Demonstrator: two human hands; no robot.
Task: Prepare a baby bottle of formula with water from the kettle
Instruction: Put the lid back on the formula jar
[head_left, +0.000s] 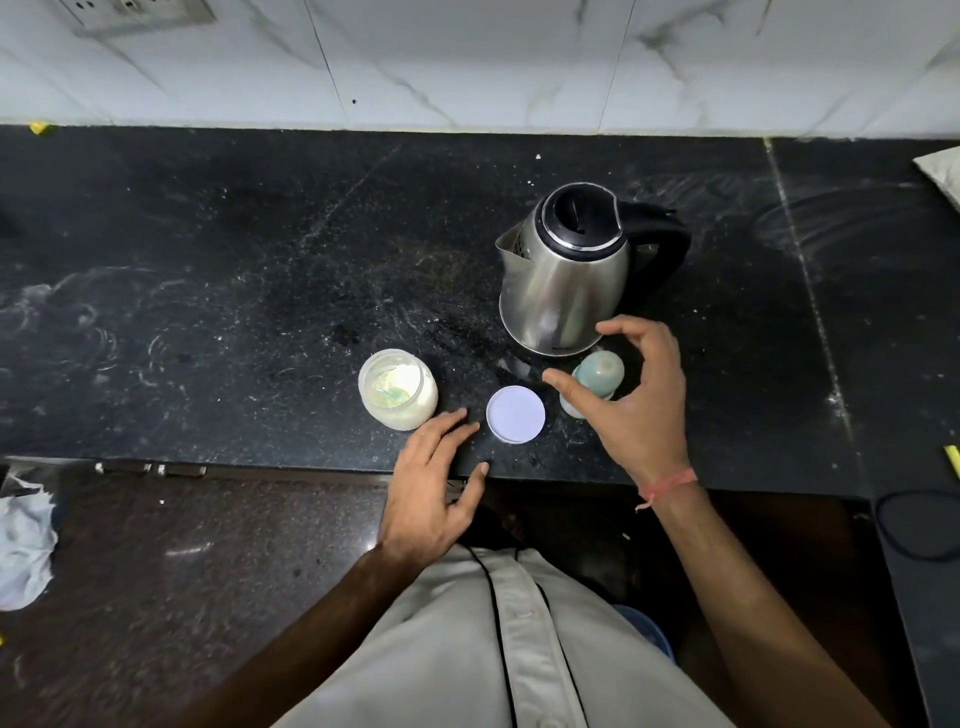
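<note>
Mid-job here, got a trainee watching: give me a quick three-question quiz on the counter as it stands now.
1. True or false: the formula jar has its lid on.
2. What lies between the jar and the baby bottle? A) a spoon B) the white lid C) a cup
3. Which hand hovers around the bottle, fingers curved but not gripping it?

Key:
1. False; the jar is open, powder and a scoop visible inside.
2. B
3. The right hand; the left hand rests flat at the counter edge. The kettle stands behind the bottle.
</note>
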